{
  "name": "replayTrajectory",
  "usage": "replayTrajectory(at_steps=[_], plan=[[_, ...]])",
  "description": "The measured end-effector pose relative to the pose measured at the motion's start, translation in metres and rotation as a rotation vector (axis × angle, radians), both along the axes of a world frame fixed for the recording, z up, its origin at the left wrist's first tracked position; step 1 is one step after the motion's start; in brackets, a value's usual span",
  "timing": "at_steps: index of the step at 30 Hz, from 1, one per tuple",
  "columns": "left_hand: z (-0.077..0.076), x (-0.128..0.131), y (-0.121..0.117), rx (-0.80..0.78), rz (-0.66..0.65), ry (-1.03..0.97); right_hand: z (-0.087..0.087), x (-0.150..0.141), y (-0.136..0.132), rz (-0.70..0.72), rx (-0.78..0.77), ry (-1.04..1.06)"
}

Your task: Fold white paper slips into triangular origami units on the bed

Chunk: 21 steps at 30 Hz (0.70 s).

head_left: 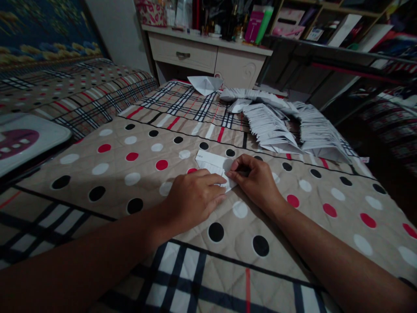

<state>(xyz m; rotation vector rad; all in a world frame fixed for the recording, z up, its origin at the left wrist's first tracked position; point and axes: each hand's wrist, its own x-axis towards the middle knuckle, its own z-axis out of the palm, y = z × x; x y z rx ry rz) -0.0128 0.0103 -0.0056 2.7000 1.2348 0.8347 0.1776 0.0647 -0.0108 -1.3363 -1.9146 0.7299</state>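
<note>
A small folded piece of white paper (213,161) lies on the polka-dot bedspread, with faint print near its upper left corner. My left hand (197,193) rests over its lower left part, fingers stretched out and lying flat on the paper. From the other side, my right hand (252,176) pinches the paper's right edge between thumb and index finger. The lower part of the paper is partly covered by my fingers. Beyond my hands sit long rows of folded paper pieces (270,128), packed close together, and a single larger folded sheet (205,83).
The quilted bedspread (130,234) covers the surface under my hands. A white plastic case-like object (48,134) sits at the left. At the back stands a white dresser (182,50) with bottles and boxes on top. A shelf (325,43) with mixed items is at the right.
</note>
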Motion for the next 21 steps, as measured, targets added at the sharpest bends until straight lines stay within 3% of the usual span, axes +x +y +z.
replayTrajectory(at_steps=[4,12,17,21], plan=[[0.000,0.001,0.005,-0.065,0.015,-0.053,0.001,-0.001,0.000,-0.007,0.015,-0.010],[-0.004,0.006,0.026,-0.386,0.123,-0.252,0.003,-0.005,-0.004,-0.007,0.072,-0.131],[-0.004,0.006,0.026,-0.357,0.106,-0.205,0.000,0.005,-0.001,0.004,0.252,-0.259],[-0.005,0.004,0.024,-0.343,0.105,-0.190,-0.001,0.028,0.005,-0.047,0.250,-0.330]])
